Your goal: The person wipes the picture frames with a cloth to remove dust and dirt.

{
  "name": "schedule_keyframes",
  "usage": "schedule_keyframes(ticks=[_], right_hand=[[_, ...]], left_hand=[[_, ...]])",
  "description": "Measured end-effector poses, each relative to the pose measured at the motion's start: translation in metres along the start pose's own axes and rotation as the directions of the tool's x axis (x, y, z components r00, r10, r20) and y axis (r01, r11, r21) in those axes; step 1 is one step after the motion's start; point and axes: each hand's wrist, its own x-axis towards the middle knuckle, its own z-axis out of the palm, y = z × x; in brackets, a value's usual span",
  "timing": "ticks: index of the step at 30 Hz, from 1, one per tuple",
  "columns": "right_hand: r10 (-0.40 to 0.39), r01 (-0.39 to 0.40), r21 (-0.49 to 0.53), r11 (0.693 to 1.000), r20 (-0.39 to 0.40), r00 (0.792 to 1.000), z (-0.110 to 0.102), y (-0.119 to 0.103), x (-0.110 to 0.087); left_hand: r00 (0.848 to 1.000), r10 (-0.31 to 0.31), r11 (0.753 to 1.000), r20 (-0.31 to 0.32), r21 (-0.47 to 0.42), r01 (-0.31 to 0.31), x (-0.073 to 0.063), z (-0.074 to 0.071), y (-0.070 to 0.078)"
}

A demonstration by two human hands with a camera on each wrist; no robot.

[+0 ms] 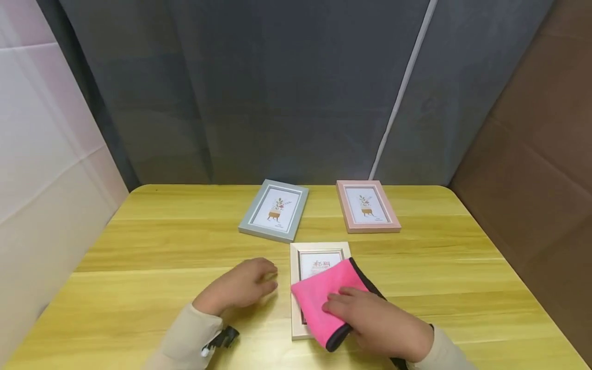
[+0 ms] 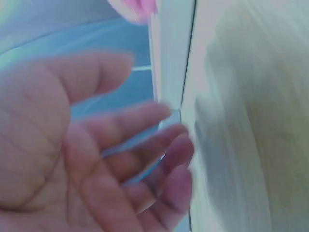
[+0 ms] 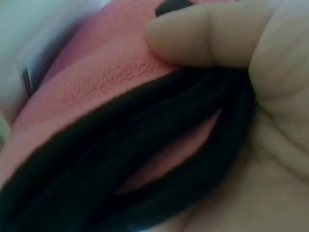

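Note:
A folded pink cloth (image 1: 319,303) with black edging lies over the lower part of a cream picture frame (image 1: 296,308), hiding much of its picture. My right hand (image 1: 374,318) holds the cloth from the right, fingers spread on top. Close up in the right wrist view, the thumb (image 3: 203,36) presses on the pink fabric (image 3: 116,63) beside its doubled black edging. Just left of the cream frame, my left hand (image 1: 242,285) hovers with loosely bent fingers and nothing in it. Its palm and fingers (image 2: 140,159) show in the left wrist view, near the frame's side (image 2: 174,53).
Behind the cream frame lie a grey-blue picture frame (image 1: 253,210) on the left and a pink picture frame (image 1: 396,227) on the right. All rest on a wood-grain table (image 1: 162,236). A dark curtain (image 1: 277,92) hangs beyond its far edge.

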Motion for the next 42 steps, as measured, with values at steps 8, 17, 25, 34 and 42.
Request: schedule_keyframes(ticks=[8,17,25,34,42], right_hand=[[-0.059,0.061,-0.113,0.992,0.021,0.998,0.017,-0.016,0.012],[-0.235,0.201,-0.298,0.933,-0.084,0.968,0.027,-0.037,0.024],[-0.012,0.017,-0.180,0.983,0.029,1.000,0.019,-0.036,0.025],[0.201,-0.190,-0.156,0.969,0.057,0.978,0.007,-0.025,0.023],[-0.183,0.182,-0.121,0.976,-0.002,0.983,0.020,-0.040,0.021]], left_hand=[[0.984,-0.163,0.981,-0.072,-0.119,0.154,0.038,-0.001,-0.014],[0.962,-0.273,0.936,-0.016,-0.238,0.261,0.044,0.005,-0.017],[0.948,-0.317,0.895,0.024,-0.323,0.307,0.043,-0.001,-0.015],[0.943,-0.333,0.857,0.021,-0.410,0.311,0.044,0.002,-0.010],[0.950,-0.311,0.862,0.014,-0.417,0.288,0.041,0.003,-0.008]])
